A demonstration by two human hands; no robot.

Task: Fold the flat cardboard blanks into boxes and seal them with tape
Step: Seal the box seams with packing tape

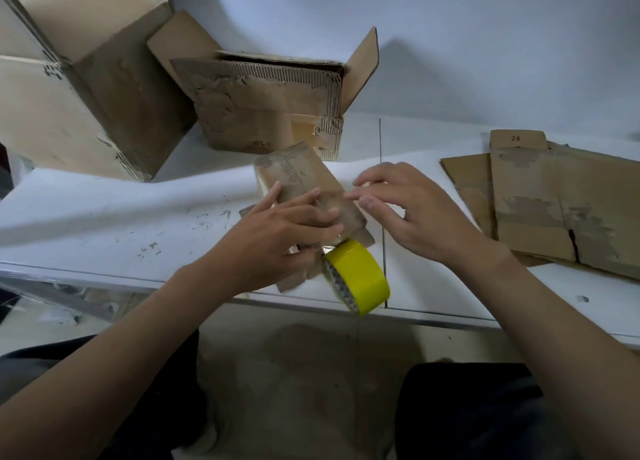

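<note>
White wall (485,44) is seen behind a white, scuffed table (104,217), whose near edge runs across the middle of the view, with bare floor (294,373) below it. A small box (301,172) is held tilted near the middle of the table, close to that near edge. It is gripped by the left hand (280,234), with the thumb set on its left side and the fingers laid across its top. The right hand (408,213) is held just right of the box, its fingers (372,191) loosely spread and grasping nothing, the tips brought up to the box's right edge. A yellow tape roll (363,272) is seen standing on edge below the box, overhanging the near table edge and joined to the box by a clear strip. Flat blanks (554,200) are stacked at the right, well apart from the hands. An open box (263,113) with raised flaps and a large box (86,89) are placed at the far left. Open table is left between the hands and the blanks.
</note>
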